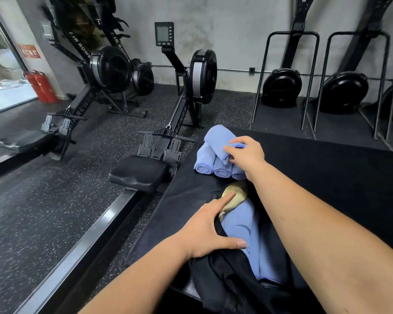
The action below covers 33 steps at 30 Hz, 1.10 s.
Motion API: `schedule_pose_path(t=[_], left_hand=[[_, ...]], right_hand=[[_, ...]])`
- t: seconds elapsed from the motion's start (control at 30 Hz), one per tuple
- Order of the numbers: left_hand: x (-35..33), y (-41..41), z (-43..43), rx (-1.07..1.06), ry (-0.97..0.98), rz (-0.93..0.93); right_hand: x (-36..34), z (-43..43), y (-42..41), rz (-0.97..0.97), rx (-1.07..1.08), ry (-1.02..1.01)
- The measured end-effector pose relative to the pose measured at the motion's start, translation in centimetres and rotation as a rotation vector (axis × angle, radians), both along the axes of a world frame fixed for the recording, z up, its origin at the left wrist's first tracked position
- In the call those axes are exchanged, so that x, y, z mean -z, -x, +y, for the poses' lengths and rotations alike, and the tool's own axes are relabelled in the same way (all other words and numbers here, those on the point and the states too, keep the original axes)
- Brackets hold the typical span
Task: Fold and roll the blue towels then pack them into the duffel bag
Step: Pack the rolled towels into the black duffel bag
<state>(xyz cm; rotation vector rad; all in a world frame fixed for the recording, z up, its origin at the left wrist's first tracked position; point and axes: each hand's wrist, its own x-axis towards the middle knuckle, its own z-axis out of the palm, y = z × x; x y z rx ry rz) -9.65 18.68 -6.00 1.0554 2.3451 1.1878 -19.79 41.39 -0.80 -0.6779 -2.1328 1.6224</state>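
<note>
Right hand (247, 155) grips the top rolled towel (218, 135) stacked beyond the duffel bag (225, 279), fingertips hidden under it. My left hand (204, 232) lies spread on the bag's mouth, thumb on a packed towel (243, 223); the bag's near end is cut off.

Bare forearms end in left hand (204, 232) and right hand (247, 157) (nails short).
</note>
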Motion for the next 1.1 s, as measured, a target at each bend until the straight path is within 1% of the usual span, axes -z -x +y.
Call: schedule_pose_path(t=[0.17,0.33,0.43,0.67,0.77,0.87,0.97,1.1], left_hand=[[-0.8,-0.4,0.0,0.014,0.019,-0.002],[-2.8,-0.9,0.2,0.020,0.064,-0.007],[-4.0,-1.3,0.5,0.024,0.089,0.008],[-5.7,-3.9,1.3,-0.020,0.145,0.184],[-6.2,-4.5,1.4,-0.047,0.179,0.318],[-7.0,-4.3,1.5,-0.060,0.264,0.405],[-7.6,-3.8,1.7,-0.046,0.381,0.472],[-7.9,-2.9,2.3,-0.006,0.419,0.507]], right_hand=[[-3.3,0.0,-4.7,0.053,0.000,-0.016],[-5.5,-0.3,-12.5,0.095,0.004,-0.172],[-5.8,0.0,-17.3,0.103,0.025,-0.198],[-5.2,0.4,-26.5,0.127,0.085,-0.196],[-4.8,0.2,-29.5,0.126,0.088,-0.175],[-4.2,-0.1,-31.9,0.089,0.059,-0.170],[-3.5,-0.2,-33.5,0.043,0.052,-0.237],[-2.8,-0.5,-35.0,0.037,0.060,-0.307]])
